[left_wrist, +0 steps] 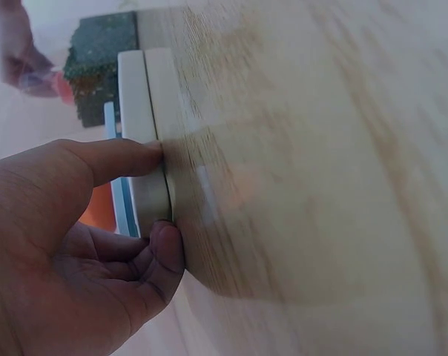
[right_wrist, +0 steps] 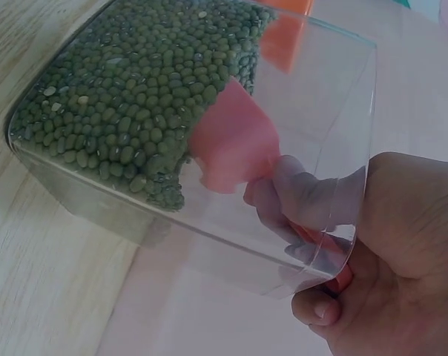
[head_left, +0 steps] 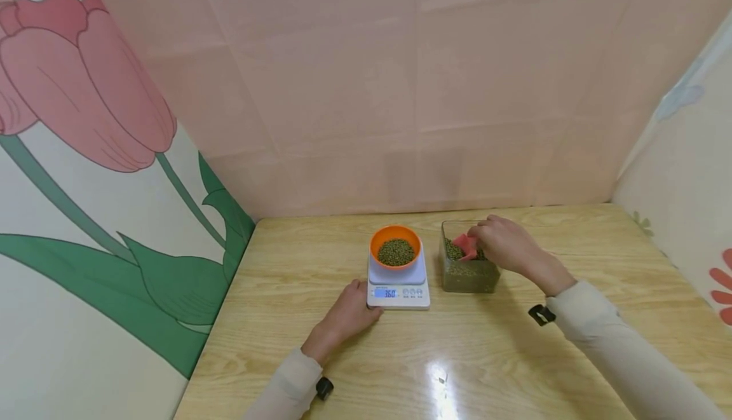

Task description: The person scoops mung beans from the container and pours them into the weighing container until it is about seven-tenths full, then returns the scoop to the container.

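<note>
A white kitchen scale stands on the table, its lit display reading what looks like 360. On it sits an orange bowl with green mung beans inside. My left hand holds the scale's near left corner, thumb and curled fingers against its edges in the left wrist view. To the right stands a clear plastic container of mung beans. My right hand reaches over its rim and grips the handle of a red scoop, whose head is down at the beans.
The wood-patterned table ends at a pink-covered wall behind the scale and container. A wall with painted tulips borders the left side, and another pale wall stands at the right.
</note>
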`<state>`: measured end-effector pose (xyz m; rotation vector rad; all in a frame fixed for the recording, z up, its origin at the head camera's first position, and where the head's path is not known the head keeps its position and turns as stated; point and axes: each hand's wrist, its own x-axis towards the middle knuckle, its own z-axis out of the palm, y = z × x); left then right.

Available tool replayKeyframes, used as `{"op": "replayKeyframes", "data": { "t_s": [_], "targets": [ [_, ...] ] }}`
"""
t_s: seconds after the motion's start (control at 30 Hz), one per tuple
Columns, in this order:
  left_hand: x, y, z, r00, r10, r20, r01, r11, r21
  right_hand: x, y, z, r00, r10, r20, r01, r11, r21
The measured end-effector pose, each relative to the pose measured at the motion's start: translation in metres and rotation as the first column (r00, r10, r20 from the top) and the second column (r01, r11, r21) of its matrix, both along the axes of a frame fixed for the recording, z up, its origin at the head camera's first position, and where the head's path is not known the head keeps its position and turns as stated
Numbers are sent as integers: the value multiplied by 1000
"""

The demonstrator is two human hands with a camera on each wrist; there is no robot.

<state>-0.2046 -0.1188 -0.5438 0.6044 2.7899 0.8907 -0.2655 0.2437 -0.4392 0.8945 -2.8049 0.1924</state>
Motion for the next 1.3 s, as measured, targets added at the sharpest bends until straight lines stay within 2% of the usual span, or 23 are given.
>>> {"op": "replayKeyframes", "data": {
  "t_s": [0.57,1.3],
  "targets": [
    [1,2,2,1000,-11,-20,11,1000,-10,-3,-7,-3,1000,7,13,-8,1000,22],
    [2,2,5,1000,-18,-18,18,1000,-1,-2,-3,-3,999,38,22,-37,997,-62]
  ]
}}
